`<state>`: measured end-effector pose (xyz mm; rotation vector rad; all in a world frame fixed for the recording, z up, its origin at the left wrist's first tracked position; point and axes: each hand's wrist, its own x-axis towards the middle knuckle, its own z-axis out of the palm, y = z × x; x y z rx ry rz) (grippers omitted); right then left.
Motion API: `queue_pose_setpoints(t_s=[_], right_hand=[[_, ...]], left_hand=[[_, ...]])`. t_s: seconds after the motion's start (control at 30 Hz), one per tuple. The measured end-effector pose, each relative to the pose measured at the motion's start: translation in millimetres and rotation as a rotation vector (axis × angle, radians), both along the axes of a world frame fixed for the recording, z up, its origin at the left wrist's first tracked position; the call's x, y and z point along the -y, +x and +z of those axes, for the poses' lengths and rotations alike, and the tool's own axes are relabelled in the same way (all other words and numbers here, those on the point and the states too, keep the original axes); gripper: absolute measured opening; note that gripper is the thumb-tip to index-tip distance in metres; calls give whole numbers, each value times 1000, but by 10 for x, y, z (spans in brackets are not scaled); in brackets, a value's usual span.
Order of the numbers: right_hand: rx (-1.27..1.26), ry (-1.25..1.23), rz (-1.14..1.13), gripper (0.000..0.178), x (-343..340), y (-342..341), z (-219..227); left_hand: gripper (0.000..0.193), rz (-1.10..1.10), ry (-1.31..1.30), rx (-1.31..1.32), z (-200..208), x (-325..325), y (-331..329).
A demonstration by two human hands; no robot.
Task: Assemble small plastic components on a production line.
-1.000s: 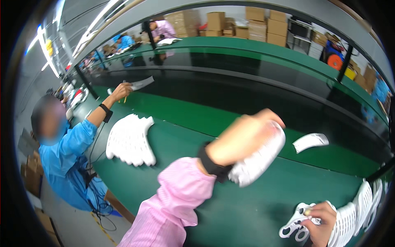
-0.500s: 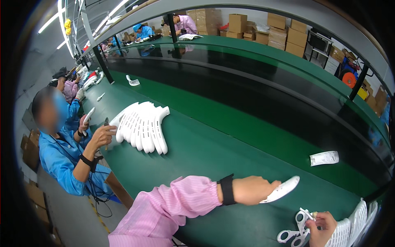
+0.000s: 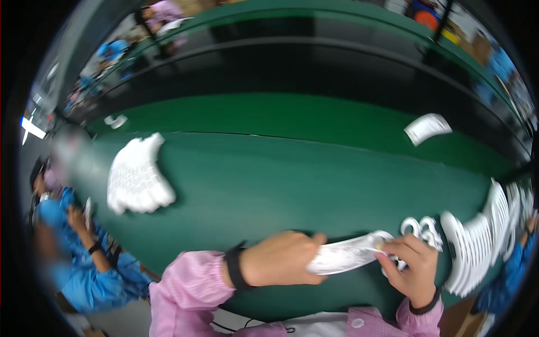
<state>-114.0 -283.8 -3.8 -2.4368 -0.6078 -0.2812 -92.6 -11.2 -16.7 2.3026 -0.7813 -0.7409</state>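
My left hand (image 3: pixel 283 258) is closed around one end of a curved white plastic shell (image 3: pixel 343 255), holding it level above the green table. At the shell's other end, my right hand (image 3: pixel 412 264) pinches a small white part (image 3: pixel 379 247) with a yellowish tip between thumb and fingers; motion blur hides its exact shape. Just behind the right hand lie several white ring-shaped plastic pieces (image 3: pixel 411 226), partly covered by it. To their right, curved white slotted pieces (image 3: pixel 471 253) stand in a close row.
A fanned stack of curved white pieces (image 3: pixel 137 177) lies on the table (image 3: pixel 269 185) at left. Single white pieces rest on the far green strip, one at right (image 3: pixel 428 129), one at left (image 3: pixel 116 121). Co-workers in blue (image 3: pixel 92 281) sit at left; a blue sleeve (image 3: pixel 508 272) shows at right.
My view has swung right and down. The shell in my left hand and the small part in my right hand, apart before, have come together.
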Motion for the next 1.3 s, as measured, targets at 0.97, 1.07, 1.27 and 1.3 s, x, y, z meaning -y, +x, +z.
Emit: queue_pose_setpoints(t_s=[0.97, 1.07, 1.27, 1.3], right_hand=[[-88, -226, -54, 27, -101, -292, -112], [-100, -203, -62, 25, -140, -280, -174], [-202, -140, 58, 28, -38, -159, -187], [-249, -108, 84, 31, -34, -146, -150]], left_hand=[[92, -50, 54, -136, 161, 299, 94], [90, -16, 9, -82, 119, 283, 40], [81, -11, -62, -29, 65, 295, 86], [78, -79, -22, 2, 91, 282, 86]])
